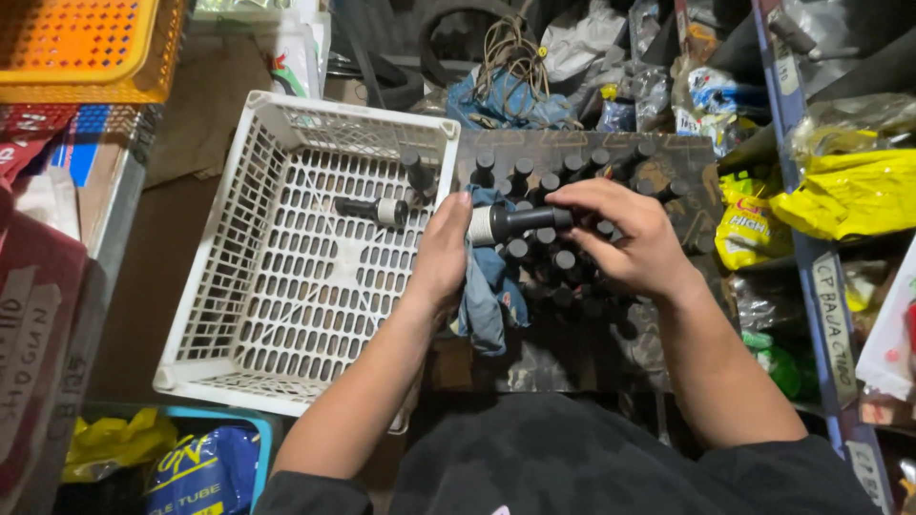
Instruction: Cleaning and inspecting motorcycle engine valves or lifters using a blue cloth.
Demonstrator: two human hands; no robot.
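Two bare hands are seen meeting over the middle of the scene, just right of a white plastic crate (pixel 258 277). A small black bottle (pixel 515 222) with a white band at its left end is held lying level between them. The left hand (pixel 441 250) is closed around a blue rag (pixel 489 286), which is pressed against the bottle's banded end and hangs down toward the near side. The right hand (pixel 625 234) is curled over the bottle's dark right end, its fingers bent and its thumb tucked underneath.

Beneath the hands, many more black bottles (pixel 553 172) are packed upright in a dark box (pixel 687 162), their round caps showing in rows. Inside the crate, one matching bottle (pixel 374 209) is seen lying on its side near the far right corner, and another (pixel 416 172) stands close against the crate's right wall.

An orange basket (pixel 81 48) is seen at the far left. Yellow packets (pixel 844 191) are stacked on shelving at the right, and a blue boxed item (pixel 205 472) lies at the near left.
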